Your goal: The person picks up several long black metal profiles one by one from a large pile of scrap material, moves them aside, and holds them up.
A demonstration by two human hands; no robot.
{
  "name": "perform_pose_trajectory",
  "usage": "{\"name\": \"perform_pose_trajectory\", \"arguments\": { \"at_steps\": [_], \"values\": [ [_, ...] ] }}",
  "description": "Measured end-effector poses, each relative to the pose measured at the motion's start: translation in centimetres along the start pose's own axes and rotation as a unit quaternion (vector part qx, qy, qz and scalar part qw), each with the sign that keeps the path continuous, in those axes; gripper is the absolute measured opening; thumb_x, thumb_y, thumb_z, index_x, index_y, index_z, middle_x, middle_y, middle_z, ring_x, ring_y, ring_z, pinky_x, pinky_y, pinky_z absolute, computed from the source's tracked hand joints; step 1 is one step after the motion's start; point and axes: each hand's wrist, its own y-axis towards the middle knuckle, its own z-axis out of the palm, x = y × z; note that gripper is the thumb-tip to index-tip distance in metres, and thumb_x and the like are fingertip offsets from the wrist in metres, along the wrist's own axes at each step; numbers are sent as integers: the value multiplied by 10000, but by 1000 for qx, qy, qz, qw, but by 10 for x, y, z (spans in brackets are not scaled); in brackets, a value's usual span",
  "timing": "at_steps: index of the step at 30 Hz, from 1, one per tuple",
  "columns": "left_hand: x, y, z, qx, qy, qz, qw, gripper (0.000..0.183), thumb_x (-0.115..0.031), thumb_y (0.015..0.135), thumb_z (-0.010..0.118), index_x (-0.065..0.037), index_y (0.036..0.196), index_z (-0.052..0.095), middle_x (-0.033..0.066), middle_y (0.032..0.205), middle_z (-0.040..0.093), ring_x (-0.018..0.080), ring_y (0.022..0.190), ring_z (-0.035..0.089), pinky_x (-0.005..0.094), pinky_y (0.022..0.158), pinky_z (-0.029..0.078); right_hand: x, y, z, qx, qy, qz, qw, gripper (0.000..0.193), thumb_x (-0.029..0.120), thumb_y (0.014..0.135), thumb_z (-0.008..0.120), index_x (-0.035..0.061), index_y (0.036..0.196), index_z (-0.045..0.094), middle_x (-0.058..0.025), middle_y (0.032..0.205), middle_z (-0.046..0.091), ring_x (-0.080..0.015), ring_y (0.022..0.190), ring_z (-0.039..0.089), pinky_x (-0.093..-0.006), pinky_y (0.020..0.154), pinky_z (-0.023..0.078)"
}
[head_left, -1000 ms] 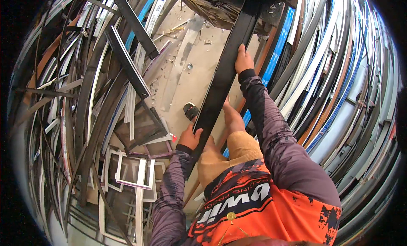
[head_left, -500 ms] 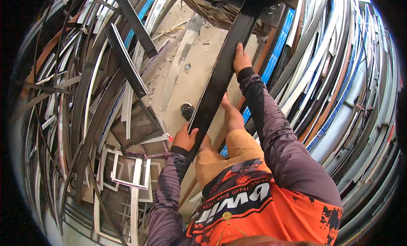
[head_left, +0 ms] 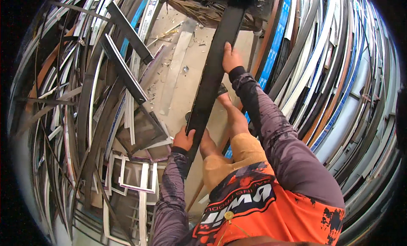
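Note:
A long, flat-faced black profile (head_left: pixel 210 83) slants away from me, its near end beside my left forearm and its far end at a dark bench at the top. My left hand (head_left: pixel 184 140) grips the lower part of this profile from its left side, thumb over the edge. Farther up, my right hand (head_left: pixel 232 59) is wrapped round the right edge, with the thumb along the top face. The fingers of both hands are partly hidden by the profile. Where the far end meets the dark bench (head_left: pixel 258 11), shadow hides the contact.
Stacked long profiles (head_left: pixel 305 76) line the right side. A tangled pile of strips (head_left: pixel 91 93) fills the left, with two short black pieces (head_left: pixel 129 32) jutting out. White frames (head_left: pixel 137 174) lie lower left. Scraps litter the tiled floor (head_left: pixel 174 23), along with a flat grey strip (head_left: pixel 177 68).
The profile's far part has swung left, so it now stands steeper in view. My right hand has moved left with it. My left hand keeps its grip at nearly the same spot.

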Motion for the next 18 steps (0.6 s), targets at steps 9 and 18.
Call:
{"name": "perform_pose_trajectory", "arguments": {
  "at_steps": [9,18],
  "values": [
    [-41,-27,8,-14,33,-22,999,473,-426,917,560,16,1084,545,295,922,634,480,900,601,507,766,486,-19,11,-15,9,13,-16,1000,715,558,972,315,-97,999,601,-348,1037,600,-480,1038,559,-493,925,421],
    [-19,-27,-10,-23,7,29,999,446,-438,912,570,-5,1018,568,282,862,636,478,862,599,509,726,480,4,-4,-14,7,-17,-4,1000,710,548,971,326,-108,986,598,-350,1010,608,-488,1014,568,-500,911,428]
  ]
}}
